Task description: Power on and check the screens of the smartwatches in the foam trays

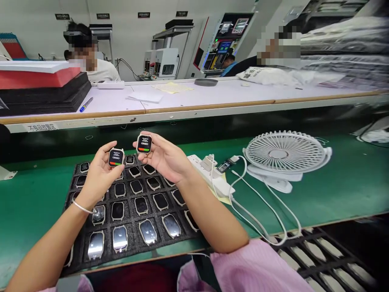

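Note:
My left hand (99,174) is closed around a smartwatch body (116,157) whose lit screen shows red and green bars. My right hand (165,156) grips a second smartwatch body (144,144) with the same lit screen, held a little higher and to the right. Both hands hover over the far end of a black foam tray (75,243) on the green bench. Its pockets hold several more watch bodies (148,231), all with dark screens. A thin bangle sits on my left wrist.
A white power strip (212,178) with plugs and white cables lies right of the tray, beside a white desk fan (284,156) lying face up. A raised white shelf (212,97) runs behind the bench. Two people sit beyond it. Another tray (319,255) sits low right.

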Demonstrator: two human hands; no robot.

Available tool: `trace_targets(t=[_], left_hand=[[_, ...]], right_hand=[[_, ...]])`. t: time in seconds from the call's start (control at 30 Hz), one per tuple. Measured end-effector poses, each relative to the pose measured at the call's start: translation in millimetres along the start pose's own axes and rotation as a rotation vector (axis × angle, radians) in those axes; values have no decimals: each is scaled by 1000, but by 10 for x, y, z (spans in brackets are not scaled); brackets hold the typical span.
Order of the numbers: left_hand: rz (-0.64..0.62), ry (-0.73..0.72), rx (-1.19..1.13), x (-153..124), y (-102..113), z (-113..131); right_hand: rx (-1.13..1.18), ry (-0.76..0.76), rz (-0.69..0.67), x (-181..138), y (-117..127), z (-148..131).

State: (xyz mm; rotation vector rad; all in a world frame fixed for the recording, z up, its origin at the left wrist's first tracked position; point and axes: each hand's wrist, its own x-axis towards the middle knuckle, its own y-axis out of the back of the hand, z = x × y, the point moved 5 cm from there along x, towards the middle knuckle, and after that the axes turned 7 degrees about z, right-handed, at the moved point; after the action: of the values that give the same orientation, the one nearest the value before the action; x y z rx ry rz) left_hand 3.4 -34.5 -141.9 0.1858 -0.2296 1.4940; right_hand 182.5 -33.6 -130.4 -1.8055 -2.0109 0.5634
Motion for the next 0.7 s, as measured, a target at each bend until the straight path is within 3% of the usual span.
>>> trace_targets(t=[0.23,0.5,0.7], left_hand=[[47,30,-44,7,-44,-103],[73,71,-48,56,-53,-307],[49,121,-103,87,-65,-403]], right_hand=[[-72,-90,-111,111,132,181],[-76,-161,-102,244,170,538],[-87,-142,-71,289,211,582]])
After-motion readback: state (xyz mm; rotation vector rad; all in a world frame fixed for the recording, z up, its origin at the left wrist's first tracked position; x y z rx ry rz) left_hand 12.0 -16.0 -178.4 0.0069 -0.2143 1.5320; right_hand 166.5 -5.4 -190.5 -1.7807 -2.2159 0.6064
